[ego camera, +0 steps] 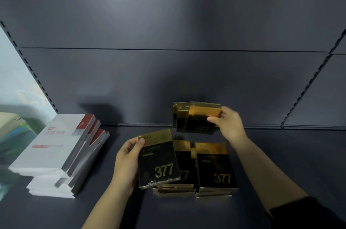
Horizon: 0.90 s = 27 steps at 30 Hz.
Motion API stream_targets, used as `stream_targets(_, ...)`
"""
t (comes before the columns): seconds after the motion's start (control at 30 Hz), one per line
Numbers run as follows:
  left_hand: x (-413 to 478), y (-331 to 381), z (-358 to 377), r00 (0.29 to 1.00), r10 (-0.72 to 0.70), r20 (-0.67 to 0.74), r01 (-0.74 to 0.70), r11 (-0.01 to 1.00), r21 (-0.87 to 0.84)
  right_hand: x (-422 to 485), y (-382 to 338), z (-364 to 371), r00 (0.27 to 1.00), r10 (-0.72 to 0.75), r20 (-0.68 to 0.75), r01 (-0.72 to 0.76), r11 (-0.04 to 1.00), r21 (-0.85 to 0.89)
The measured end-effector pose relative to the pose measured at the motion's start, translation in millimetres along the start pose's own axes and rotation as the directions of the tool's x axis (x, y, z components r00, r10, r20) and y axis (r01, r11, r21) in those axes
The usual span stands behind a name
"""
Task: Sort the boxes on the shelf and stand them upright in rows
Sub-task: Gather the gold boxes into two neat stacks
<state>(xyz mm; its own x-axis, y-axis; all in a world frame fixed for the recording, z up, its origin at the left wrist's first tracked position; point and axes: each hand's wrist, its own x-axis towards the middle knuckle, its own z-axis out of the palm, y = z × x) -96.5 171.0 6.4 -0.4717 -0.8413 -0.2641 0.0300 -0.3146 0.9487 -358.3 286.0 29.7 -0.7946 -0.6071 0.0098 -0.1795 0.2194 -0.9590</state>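
Note:
Black and gold boxes marked 377 lie on a dark shelf [187, 213]. My left hand [127, 161] grips one such box [158, 159] by its left edge, lifted and tilted above a flat pile of the same boxes [215, 168]. My right hand [227, 123] holds another box [201, 118] by its right edge, upright and slightly tilted, against upright boxes [180, 116] standing at the shelf's back panel.
Several white boxes with red and grey ends [54, 146] lie stacked and slanted at the left of the shelf. A slotted upright [28, 65] bounds the left side, another one [309, 86] the right. The grey back panel [168, 32] rises behind.

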Motion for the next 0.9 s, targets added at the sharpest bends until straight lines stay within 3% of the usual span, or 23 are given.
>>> stream_targets(0.13,2,-1,10,0.996,0.07,0.054,-0.074,0.993,0.087,-17,-21,-29,1.0,-0.028,0.006,0.025,0.971,0.237)
stream_targets(0.23,5,-2,23,0.989,0.096,0.109,-0.115,0.977,0.182,-31,-15,-40,0.995,0.049,0.085,-0.061,0.987,0.15)
stream_targets(0.33,13,-7,32,0.984,0.122,0.128,-0.157,0.937,0.314,-50,0,-37,0.955,0.182,0.232,-0.165,0.982,-0.09)
stream_targets(0.47,30,-17,34,0.979,0.165,0.123,-0.205,0.827,0.523,-64,29,-26,0.962,0.25,0.109,-0.207,0.929,-0.306)
stream_targets(0.6,43,-9,43,0.967,0.211,0.142,-0.253,0.734,0.63,-63,46,-22,0.976,0.207,0.061,-0.178,0.933,-0.312)
stream_targets(0.73,61,10,59,0.891,0.318,0.323,-0.45,0.539,0.712,-56,29,-15,0.985,0.145,0.094,-0.112,0.95,-0.293)
stream_targets(0.9,91,27,71,0.746,0.199,0.636,-0.665,0.162,0.729,-52,15,-5,0.988,0.034,0.151,0.035,0.901,-0.431)
